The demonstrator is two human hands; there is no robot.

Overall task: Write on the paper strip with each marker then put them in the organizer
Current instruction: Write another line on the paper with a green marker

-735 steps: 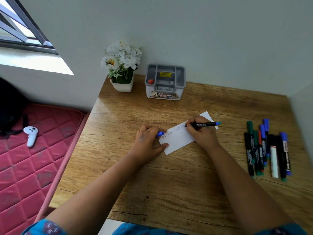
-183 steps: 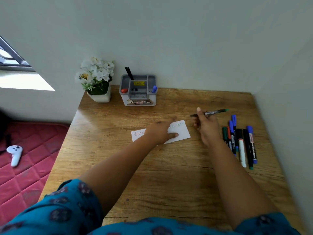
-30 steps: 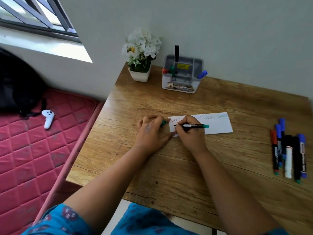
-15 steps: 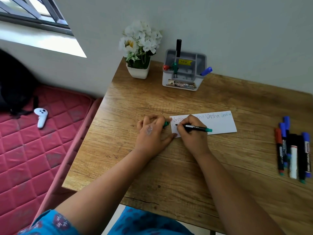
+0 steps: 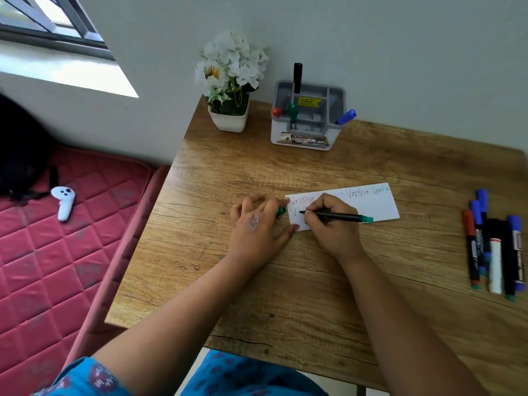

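Observation:
A white paper strip (image 5: 371,204) with handwritten words lies on the wooden desk (image 5: 285,281). My right hand (image 5: 334,232) grips a black marker with a green end (image 5: 343,217), its tip on the strip's left part under the first word. My left hand (image 5: 257,227) holds the green cap (image 5: 282,210) in curled fingers and rests by the strip's left end, thumb at its corner. The grey organizer (image 5: 307,138) at the back holds a black marker (image 5: 297,77), a green one (image 5: 292,112), a red one (image 5: 276,112) and a blue one (image 5: 346,117). Several markers (image 5: 494,247) lie at the right.
A white pot of white flowers (image 5: 231,81) stands left of the organizer against the wall. Left of the desk lies a red quilted mattress (image 5: 43,267) with a white controller (image 5: 65,202) and a black bag (image 5: 20,150).
The marker tip has started a second line on the strip, a "V" under the first word. Both hands stay at the strip's left end; the camera shifted slightly.

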